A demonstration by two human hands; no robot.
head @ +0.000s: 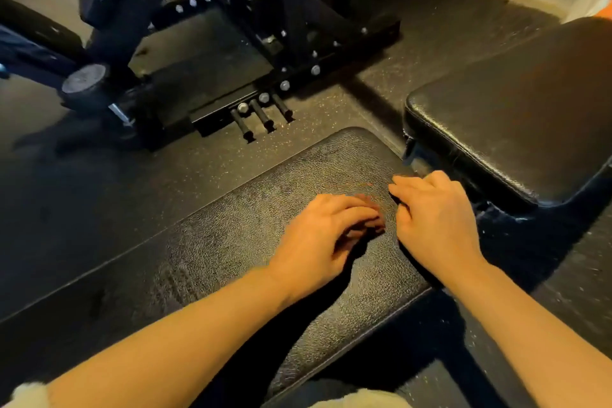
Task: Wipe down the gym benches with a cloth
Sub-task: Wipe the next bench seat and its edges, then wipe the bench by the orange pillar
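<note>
**Risk note: no cloth in view at the bench pad**

Both hands sit above the flat bench pad, a black textured vinyl surface running from 7 o'clock toward 1 o'clock in the head view. The left hand has its fingers curled downward onto the vinyl. It is motion-blurred, so whether it pinches anything cannot be told. The right hand lies at 3 o'clock of the left, fingers loosely bent near the pad's right edge. It appears to hold nothing.

The cloth is not visible anywhere. It may lie hidden under the left palm. That cannot be confirmed.

Likely faults from this position:

- Bare skin on the vinyl would smear it rather than clean it.
- The second bench pad, at 2 o'clock, stands just beside the first. A sweep toward it could catch knuckles in the gap.
- The weight-rack frame at 12 o'clock projects short pegs toward the pad end.
</note>
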